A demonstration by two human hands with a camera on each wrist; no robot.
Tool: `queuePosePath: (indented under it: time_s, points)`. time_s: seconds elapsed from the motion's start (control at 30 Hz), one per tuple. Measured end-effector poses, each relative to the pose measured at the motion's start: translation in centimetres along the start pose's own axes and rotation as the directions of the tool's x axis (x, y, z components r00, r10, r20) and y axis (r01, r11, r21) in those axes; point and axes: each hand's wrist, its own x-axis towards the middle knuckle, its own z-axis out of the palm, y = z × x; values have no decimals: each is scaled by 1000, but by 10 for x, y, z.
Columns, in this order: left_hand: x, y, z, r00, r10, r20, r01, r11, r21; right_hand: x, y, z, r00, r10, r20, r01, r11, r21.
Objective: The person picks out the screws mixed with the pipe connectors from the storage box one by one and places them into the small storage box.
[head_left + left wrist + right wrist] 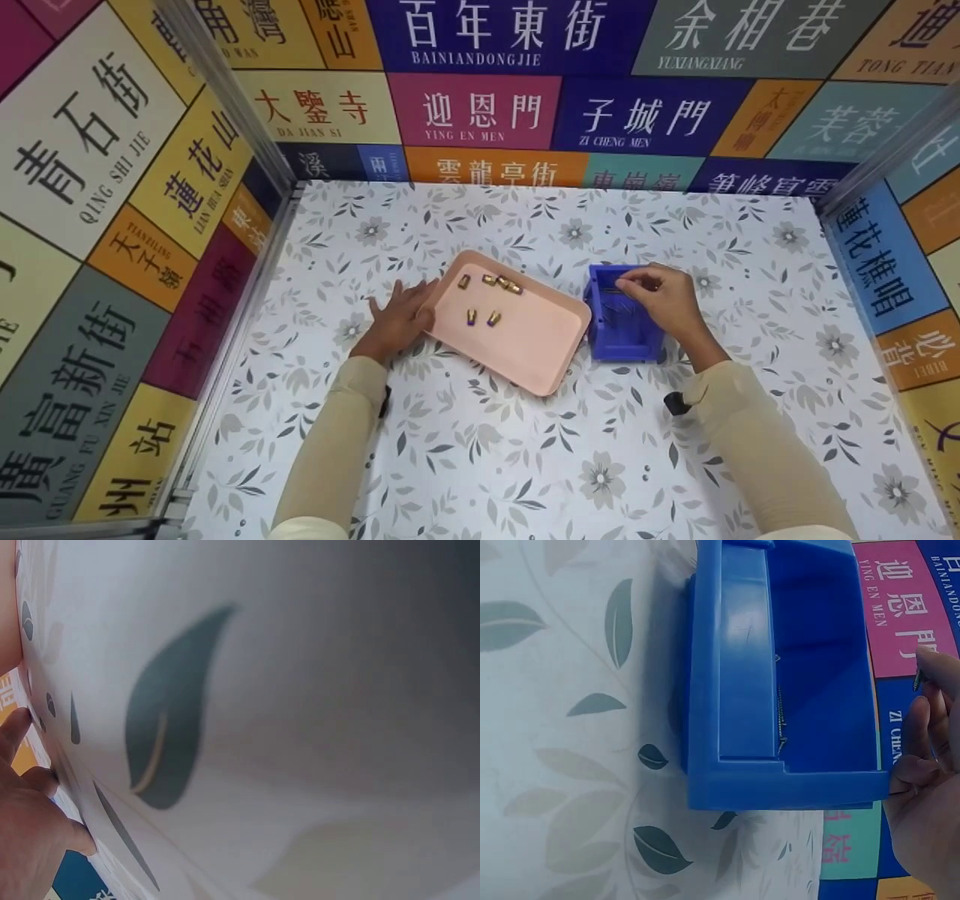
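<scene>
A pink tray [517, 345] lies at a slant on the table, with several small brass fittings [493, 318] in its left and upper part. My left hand [397, 319] rests at the tray's left edge, thumb by the rim and the other fingers spread. To the right of the tray is a blue bin [628, 352] with thin screws inside, partly hidden by its front wall in the right wrist view. Above this bin, my right hand [667, 300] pinches a small screw [918, 679] between thumb and forefinger.
A white tablecloth [510, 465] with grey leaves and flowers covers the table. Colourful panels with printed characters stand at the back [480, 112], at the left [112, 247] and at the right. Tray and bin stand close together.
</scene>
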Motion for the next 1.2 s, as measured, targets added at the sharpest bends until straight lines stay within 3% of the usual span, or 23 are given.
queuePosePath:
  time_s: [0.77,1.07,1.2]
  points:
    - [2,-1,0,1000,-14,7,14,1000,-1,-1,2,1,1000,17,-19,-17,1000,19]
    - [3,-5,-5,1000,13,9,-13,1000,-6,5,2,7,1000,15,-26,-14,999,43]
    - [2,-6,-4,1000,-12,10,12,1000,-9,4,3,10,999,44,-21,-42,997,66]
